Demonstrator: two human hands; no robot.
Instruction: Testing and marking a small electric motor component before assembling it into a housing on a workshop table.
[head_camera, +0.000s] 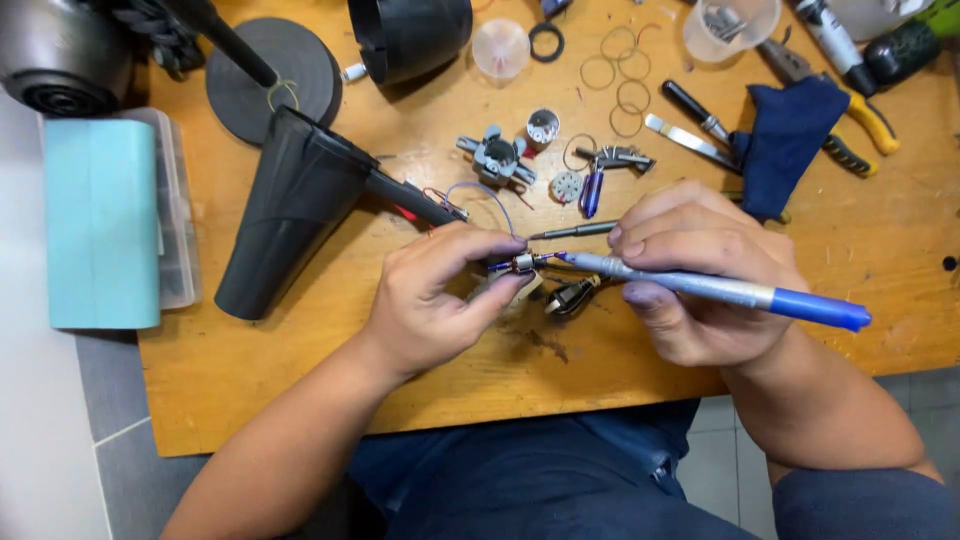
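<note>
My left hand (440, 295) pinches a small silver motor part (523, 263) with thin coloured wires, just above the wooden workbench (300, 380). My right hand (695, 280) grips a blue-handled soldering iron (720, 290) like a pen, its tip touching the small part. Thin wires (470, 195) run from the part back to a black cone-shaped hair dryer housing (295, 205) lying at the left. A slim grey screwdriver (575, 231) lies just behind my fingers. A small dark clip-like piece (570, 297) lies under the hands.
Behind the hands lie a grey metal bracket (497, 160), a small round cap (542, 128), a perforated disc (566, 186), wire rings (620, 70), a dark blue cloth (790, 135), yellow-handled pliers (860, 130), and a clear cup (730, 25). A light blue box (100, 220) sits at the bench's left edge.
</note>
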